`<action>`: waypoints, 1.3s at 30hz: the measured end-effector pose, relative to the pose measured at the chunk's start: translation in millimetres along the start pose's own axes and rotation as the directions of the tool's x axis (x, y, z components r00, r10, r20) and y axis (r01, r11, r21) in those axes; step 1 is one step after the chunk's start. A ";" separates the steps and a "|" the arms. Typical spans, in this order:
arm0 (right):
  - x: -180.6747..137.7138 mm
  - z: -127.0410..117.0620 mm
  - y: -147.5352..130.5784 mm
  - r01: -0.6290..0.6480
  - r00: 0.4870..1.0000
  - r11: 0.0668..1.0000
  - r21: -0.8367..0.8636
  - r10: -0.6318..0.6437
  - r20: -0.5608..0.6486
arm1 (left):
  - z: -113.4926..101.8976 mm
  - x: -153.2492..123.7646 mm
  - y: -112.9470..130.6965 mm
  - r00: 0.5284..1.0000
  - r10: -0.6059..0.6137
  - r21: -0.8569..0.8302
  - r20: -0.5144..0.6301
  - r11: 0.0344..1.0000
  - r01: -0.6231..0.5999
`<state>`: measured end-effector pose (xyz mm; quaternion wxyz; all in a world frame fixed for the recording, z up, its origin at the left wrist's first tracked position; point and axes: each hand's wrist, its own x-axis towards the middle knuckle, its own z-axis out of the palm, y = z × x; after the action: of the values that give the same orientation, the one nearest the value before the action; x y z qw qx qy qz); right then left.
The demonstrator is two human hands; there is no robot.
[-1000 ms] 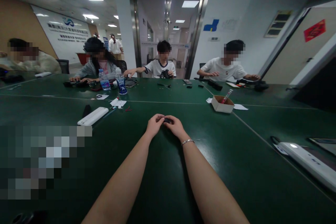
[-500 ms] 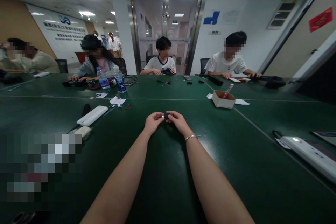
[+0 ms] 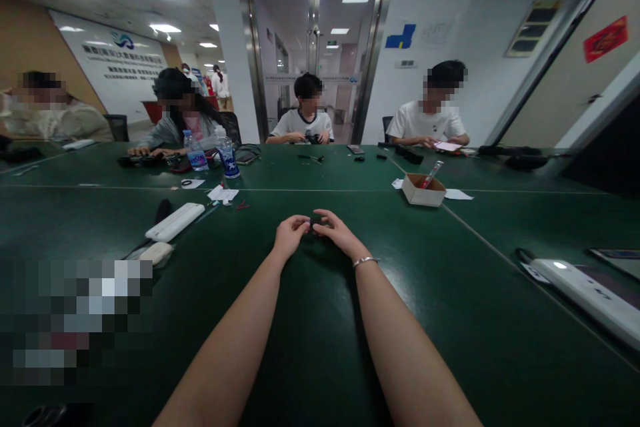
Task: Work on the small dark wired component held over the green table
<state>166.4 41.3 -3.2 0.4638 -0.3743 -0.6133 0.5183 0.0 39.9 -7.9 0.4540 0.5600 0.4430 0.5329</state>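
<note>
Over the green table (image 3: pixel 320 320), my left hand (image 3: pixel 290 235) pinches a small black object (image 3: pixel 312 222) between thumb and fingertips. It is tiny and partly hidden by my fingers, so its kind cannot be told; a silvery end showed on it a moment before. My right hand (image 3: pixel 340 233), with a silver bracelet at the wrist, is just right of the object. Its index finger is raised and apart from the thumb, whose tip is close to the black object; whether it touches cannot be told.
Left of my arms lie a white power strip (image 3: pixel 175 222) and a white bagged item (image 3: pixel 156 253). Paper scraps (image 3: pixel 223 194) and two bottles (image 3: pixel 229 157) are beyond. A small box (image 3: pixel 423 191) stands ahead right; a long white device (image 3: pixel 590 293) lies at right. Several people sit opposite.
The fingers of my right hand have spread and loosened from the small black object. My left hand stays in nearly the same place. Opposite right, a person has lifted a phone-like item.
</note>
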 end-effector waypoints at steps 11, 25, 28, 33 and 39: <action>0.3 2.1 2.0 -0.041 0.995 0.998 -0.044 0.037 -0.088 | -1.8 0.6 -5.5 0.999 0.029 0.044 0.016 0.999 -0.030; 0.2 3.0 1.6 0.028 0.998 0.999 -0.036 -0.030 -0.063 | -0.9 -0.6 -4.0 1.000 -0.004 0.037 -0.017 0.999 0.005; 0.3 3.2 1.6 -0.017 0.998 0.998 -0.063 0.013 -0.064 | -0.8 -0.6 -4.8 1.000 0.000 0.022 -0.013 1.000 0.000; 0.0 4.3 2.2 0.027 0.996 0.998 -0.054 -0.031 -0.081 | -1.5 -0.5 -6.1 1.000 -0.017 0.037 -0.017 0.999 0.018; -0.9 3.8 1.1 -0.009 0.997 0.997 -0.072 0.004 -0.078 | -1.8 0.2 -7.2 1.000 -0.005 0.012 -0.013 1.000 0.005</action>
<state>163.0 39.6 -4.6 0.4717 -0.4126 -0.6119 0.4825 -1.9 41.6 -14.9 0.4491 0.5582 0.4506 0.5326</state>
